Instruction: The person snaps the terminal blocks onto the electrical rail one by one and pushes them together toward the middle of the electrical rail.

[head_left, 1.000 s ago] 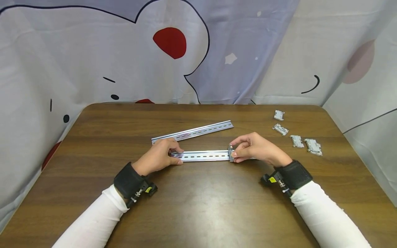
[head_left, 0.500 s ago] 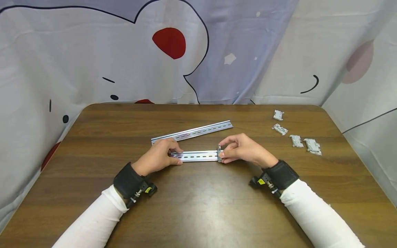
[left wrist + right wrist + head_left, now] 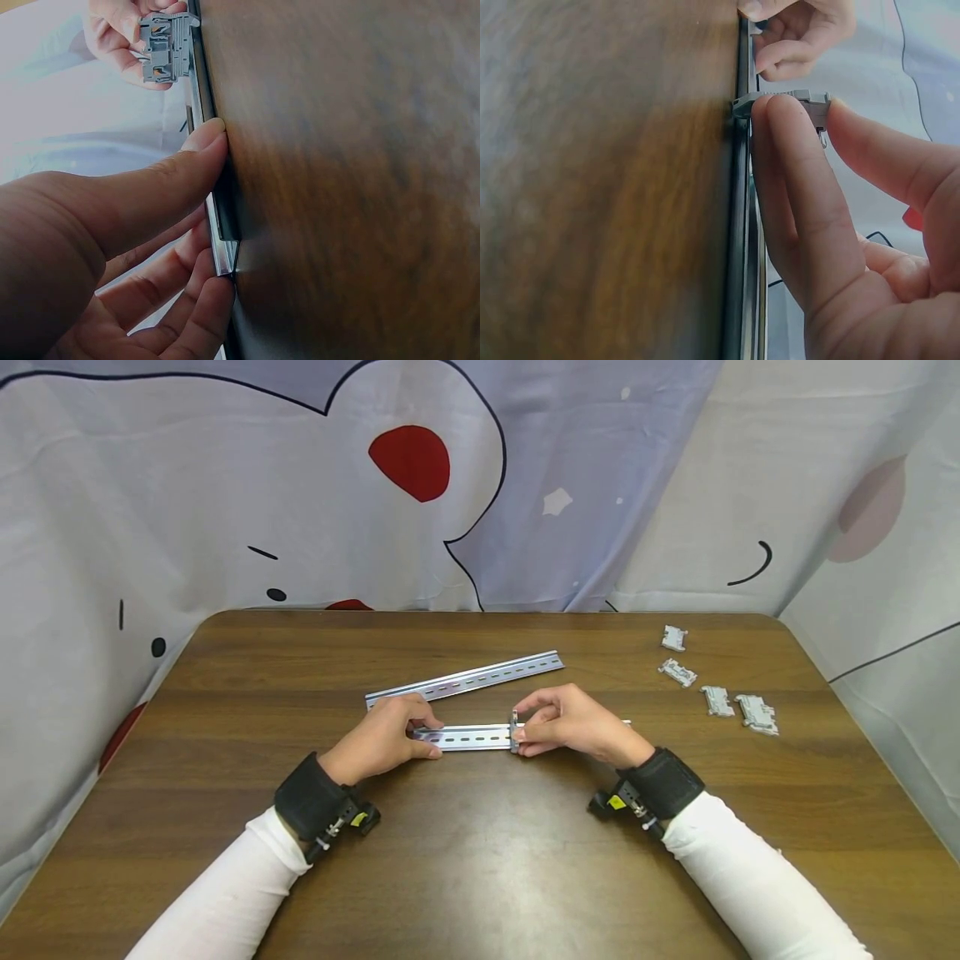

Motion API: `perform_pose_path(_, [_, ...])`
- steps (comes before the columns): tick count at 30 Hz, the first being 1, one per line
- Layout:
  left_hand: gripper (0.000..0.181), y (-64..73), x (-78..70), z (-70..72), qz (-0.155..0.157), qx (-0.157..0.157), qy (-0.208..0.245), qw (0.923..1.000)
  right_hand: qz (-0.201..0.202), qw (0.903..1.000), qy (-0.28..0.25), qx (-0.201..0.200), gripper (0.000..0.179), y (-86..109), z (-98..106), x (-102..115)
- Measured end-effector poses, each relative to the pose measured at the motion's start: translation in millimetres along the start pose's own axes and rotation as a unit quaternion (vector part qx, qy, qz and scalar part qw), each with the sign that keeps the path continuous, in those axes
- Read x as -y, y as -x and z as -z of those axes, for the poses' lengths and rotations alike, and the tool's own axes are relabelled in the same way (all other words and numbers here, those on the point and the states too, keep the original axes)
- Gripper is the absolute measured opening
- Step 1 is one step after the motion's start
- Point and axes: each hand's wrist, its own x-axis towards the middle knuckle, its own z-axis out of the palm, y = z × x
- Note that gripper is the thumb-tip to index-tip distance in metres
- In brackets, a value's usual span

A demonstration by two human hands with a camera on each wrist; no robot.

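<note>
A slotted metal DIN rail (image 3: pixel 468 738) lies across the table in front of me. My left hand (image 3: pixel 390 731) grips its left end between thumb and fingers, as the left wrist view also shows. Upright across the rail stands a grey terminal block (image 3: pixel 169 46). My right hand (image 3: pixel 573 722) pinches this block between thumb and fingers; in the right wrist view the fingers (image 3: pixel 802 172) lie along its side. Much of the rail's right part is hidden under the right hand, with only a bit of its end showing beyond.
A second slotted rail (image 3: pixel 480 678) lies at a slant behind the first, its left end close to my left hand. Several loose grey terminal blocks (image 3: pixel 717 702) lie at the right of the wooden table (image 3: pixel 480 860). A printed curtain (image 3: pixel 300 485) hangs behind the far edge.
My right hand has moved left along the rail with the terminal block, shortening the bare stretch between the hands. My left hand has stayed at the rail's left end.
</note>
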Motion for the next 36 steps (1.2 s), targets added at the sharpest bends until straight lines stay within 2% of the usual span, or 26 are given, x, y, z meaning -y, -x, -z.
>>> perform_pose_path(5, [0.03,0.1,0.2,-0.1,-0.001,-0.001,0.0,1.0,-0.002,0.9999,0.011,0.004,0.043,0.5,-1,2])
perform_pose_path(13, [0.03,0.4,2.2,-1.3,-0.006,-0.004,-0.004,1.0,-0.014,0.9967,0.08,0.01,0.044,5.0,-1,8])
perform_pose_path(21, [0.03,-0.7,1.6,-2.0,-0.017,-0.007,-0.004,0.9998,-0.003,0.9859,0.167,-0.003,0.038,18.0,12,24])
perform_pose_path(25, [0.03,0.2,1.4,-1.6,-0.018,-0.007,-0.004,0.9998,0.011,0.9733,0.228,-0.023,0.038,25.0,24,32])
perform_pose_path(29, [0.03,0.4,0.8,-1.3,-0.019,-0.006,-0.005,0.9998,0.014,0.9558,0.289,-0.053,0.038,33.8,38,38])
perform_pose_path(31, [0.03,0.2,0.5,-1.3,-0.019,-0.006,-0.005,0.9998,0.017,0.9437,0.322,-0.074,0.037,39.7,47,42])
perform_pose_path(33, [0.03,0.1,0.2,-1.5,-0.018,-0.005,-0.004,0.9998,0.019,0.9273,0.36,-0.101,0.036,47.1,56,47])
perform_pose_path(36, [0.031,0.2,-0.1,-1.6,-0.016,-0.004,-0.003,0.9999,0.022,0.908,0.394,-0.141,0.037,59.7,69,55])
